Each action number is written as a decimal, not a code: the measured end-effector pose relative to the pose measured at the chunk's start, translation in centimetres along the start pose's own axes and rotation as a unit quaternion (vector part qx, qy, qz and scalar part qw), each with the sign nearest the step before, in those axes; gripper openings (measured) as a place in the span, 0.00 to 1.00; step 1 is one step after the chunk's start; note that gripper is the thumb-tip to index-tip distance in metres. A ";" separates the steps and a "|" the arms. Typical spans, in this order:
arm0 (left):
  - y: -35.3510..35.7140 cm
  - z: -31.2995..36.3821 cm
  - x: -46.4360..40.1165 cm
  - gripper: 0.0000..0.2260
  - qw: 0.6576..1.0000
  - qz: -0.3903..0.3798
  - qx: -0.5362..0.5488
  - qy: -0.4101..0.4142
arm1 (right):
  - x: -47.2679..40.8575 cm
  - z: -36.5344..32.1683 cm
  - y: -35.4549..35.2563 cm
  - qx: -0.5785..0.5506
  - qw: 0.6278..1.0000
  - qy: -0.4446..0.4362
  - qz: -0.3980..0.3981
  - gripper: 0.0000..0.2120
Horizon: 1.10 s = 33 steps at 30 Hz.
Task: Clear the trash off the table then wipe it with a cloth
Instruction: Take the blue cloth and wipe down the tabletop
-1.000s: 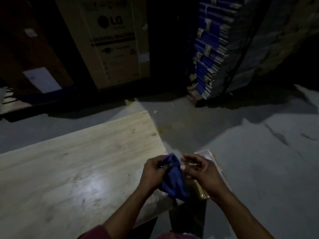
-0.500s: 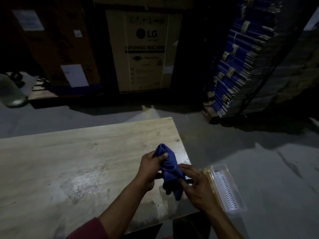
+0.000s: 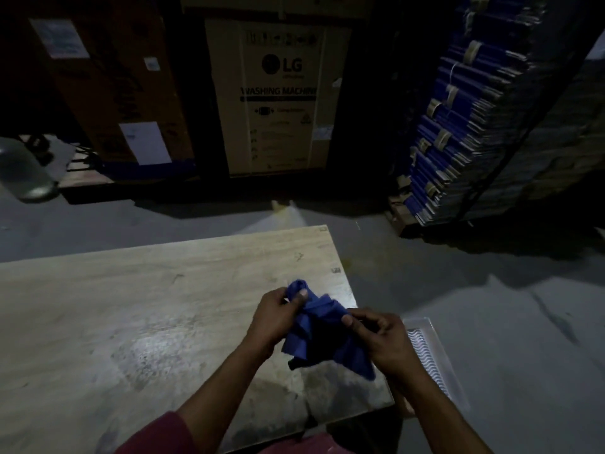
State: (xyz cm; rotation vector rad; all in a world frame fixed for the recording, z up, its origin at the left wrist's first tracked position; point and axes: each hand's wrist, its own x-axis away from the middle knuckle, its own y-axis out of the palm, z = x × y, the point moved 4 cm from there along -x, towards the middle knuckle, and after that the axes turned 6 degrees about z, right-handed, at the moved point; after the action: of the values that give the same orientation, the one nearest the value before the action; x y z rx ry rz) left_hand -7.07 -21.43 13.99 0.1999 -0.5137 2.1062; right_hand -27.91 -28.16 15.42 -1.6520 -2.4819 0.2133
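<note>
A crumpled blue cloth (image 3: 314,326) hangs between both hands above the right end of the pale wooden table (image 3: 114,322). My left hand (image 3: 275,317) pinches its upper left corner between thumb and fingers. My right hand (image 3: 381,339) grips the cloth's right side, just past the table's right edge. The cloth's lower folds droop a little above the tabletop. The tabletop shows scuffs and dull stains, with no loose items in sight.
A clear ribbed plastic tray (image 3: 432,355) lies on the concrete floor right of the table. An LG washing machine carton (image 3: 278,93) and a brown carton (image 3: 111,86) stand behind. Stacked blue bundles (image 3: 458,126) rise at right; a blurred bottle (image 3: 23,172) is at left.
The view has swung left and the hands have come in over the table's right end. The cloth has been drawn wider between the two hands.
</note>
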 end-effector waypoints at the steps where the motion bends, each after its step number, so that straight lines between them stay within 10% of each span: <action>1: -0.5 0.2 -0.1 0.21 0.991 0.047 -0.111 0.061 | -0.4 -0.1 -0.5 0.029 1.000 -0.010 0.007 0.07; 5: 0.3 2.7 0.5 0.43 0.961 -0.039 -0.187 0.203 | -1.6 -1.5 -1.6 0.103 0.993 -0.038 -0.051 0.06; 9: 3.5 3.8 0.1 0.22 0.932 -0.232 -0.190 0.203 | -2.1 -4.0 -1.8 0.171 0.972 -0.068 -0.144 0.06; 14: 3.9 4.9 -1.6 0.07 0.956 -0.205 -0.063 0.202 | -3.7 -4.0 -4.7 0.167 0.974 -0.038 -0.148 0.25; 18: 4.8 5.0 -2.7 0.09 0.950 -0.182 -0.127 0.221 | -4.0 -0.2 -6.0 0.276 0.949 -0.036 -0.145 0.09; 27: 6.7 2.1 -3.8 0.13 0.924 -0.107 -0.233 0.283 | -2.6 5.4 -7.7 0.380 0.911 -0.157 0.033 0.15; 33: 9.6 -10.6 0.9 0.14 0.846 -0.325 -0.373 0.198 | 4.3 16.5 -6.2 0.524 0.829 0.020 -0.196 0.13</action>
State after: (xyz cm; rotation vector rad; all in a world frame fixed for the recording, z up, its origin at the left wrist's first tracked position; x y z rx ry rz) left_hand -14.92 -20.79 2.07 -0.4510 -0.8294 1.1244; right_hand -38.49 -27.06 0.74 -0.6524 -1.9265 1.1920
